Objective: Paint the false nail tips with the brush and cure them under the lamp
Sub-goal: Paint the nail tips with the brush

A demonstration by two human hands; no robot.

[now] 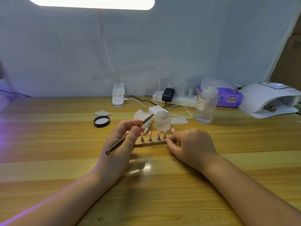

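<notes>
Several pink false nail tips (158, 132) stand on small metal stems in a row along a wooden holder (150, 143) at the middle of the table. My left hand (121, 141) holds a thin brush (128, 135) like a pen, its tip pointing up and right over a crumpled tissue. My right hand (190, 144) rests at the right end of the holder, fingertips pinching its edge under the rightmost tip. The white curing lamp (268, 99) sits at the far right with a brown piece inside its mouth.
A clear open jar (162, 120) stands just behind the holder, its black lid (101, 121) to the left. A clear pump bottle (206, 101), a power strip (175, 98) with cables, a purple tissue pack (228, 97) and a clip desk lamp base (118, 95) line the back.
</notes>
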